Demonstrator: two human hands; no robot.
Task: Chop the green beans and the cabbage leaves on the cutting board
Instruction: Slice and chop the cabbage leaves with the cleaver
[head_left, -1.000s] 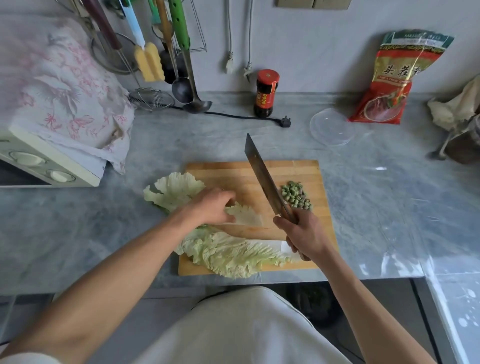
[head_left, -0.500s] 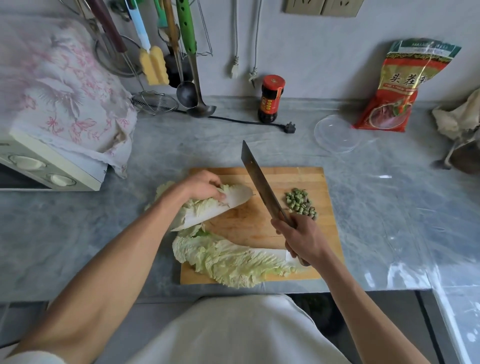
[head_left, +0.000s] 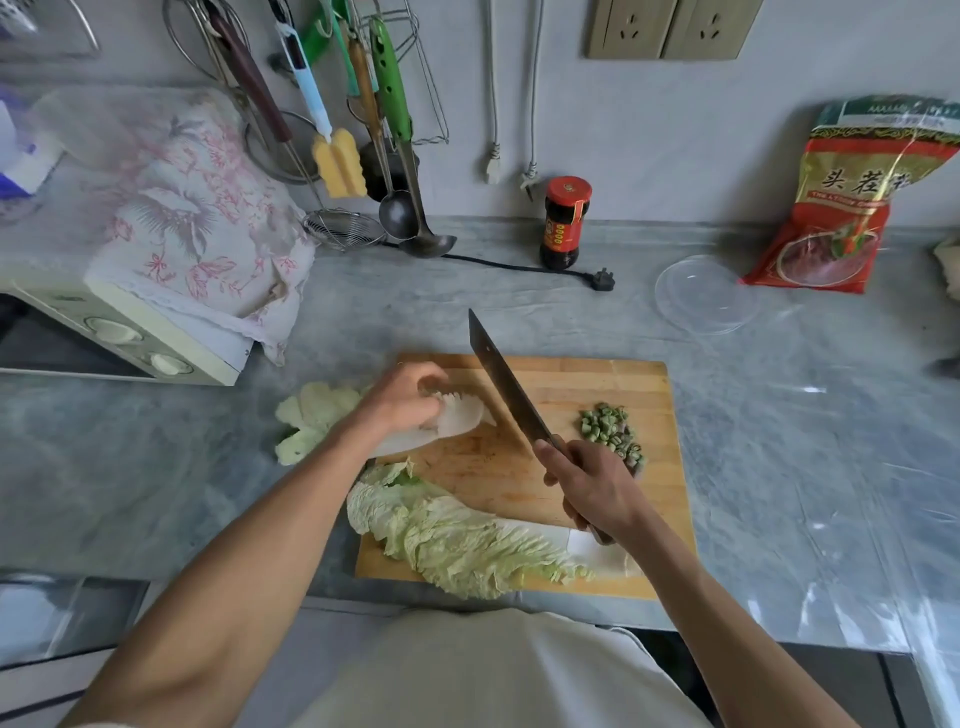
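Camera: one wide-angle view, worn on my head.
Direction: forward and steeply down over my chest onto the desk (head_left: 779, 467).
Nearness: close; my forearms fill the near edge, the cutting board (head_left: 571, 374) lies mid-frame.
Far limit: the wall (head_left: 649, 130).

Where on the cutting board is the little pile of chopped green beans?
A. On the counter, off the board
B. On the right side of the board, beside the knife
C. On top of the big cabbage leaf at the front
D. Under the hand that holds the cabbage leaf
B: the chopped green beans lie on the cutting board's right side, just right of the knife.
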